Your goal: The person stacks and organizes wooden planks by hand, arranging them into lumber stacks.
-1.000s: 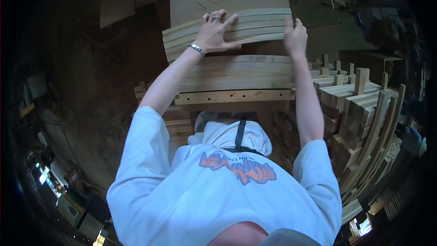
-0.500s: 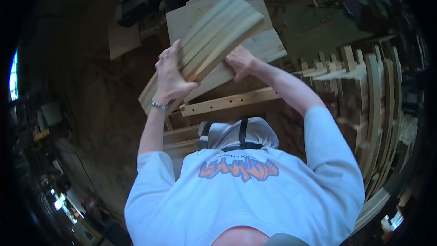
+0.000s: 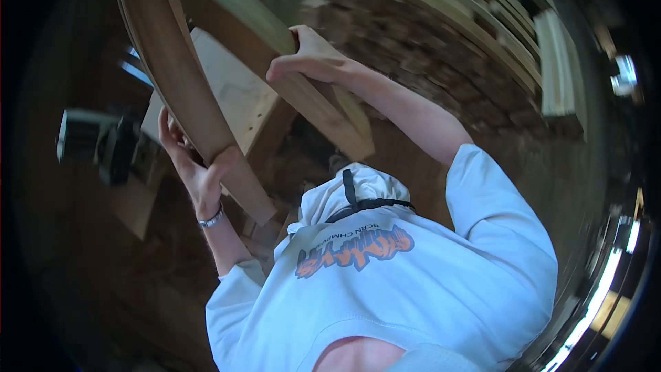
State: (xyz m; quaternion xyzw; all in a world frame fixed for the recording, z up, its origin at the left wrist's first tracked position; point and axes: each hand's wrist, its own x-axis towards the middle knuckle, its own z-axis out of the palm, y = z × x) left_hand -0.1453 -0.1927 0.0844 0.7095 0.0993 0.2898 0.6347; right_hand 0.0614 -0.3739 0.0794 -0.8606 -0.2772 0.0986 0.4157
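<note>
My left hand (image 3: 200, 165) is closed around a long, curved wooden board (image 3: 169, 62), its thumb on the near face and its fingers behind the far edge. That board slants from the upper left down toward my body. To its right, my right hand (image 3: 310, 58) grips a second wooden piece (image 3: 255, 31), thumb and fingers over its upper edge. The two pieces are spread apart at their lower ends. Their upper ends run out toward the top left of the view.
Behind the boards lies a pale work surface (image 3: 224, 79) beside a beam with holes (image 3: 265, 120). Stacked lumber (image 3: 475, 14) fills the upper right. A dark machine part (image 3: 117, 151) stands at the left.
The view has turned toward the lumber stack. The wooden pieces, bundled together before, are now split between my hands, and my right hand has come up onto one of them.
</note>
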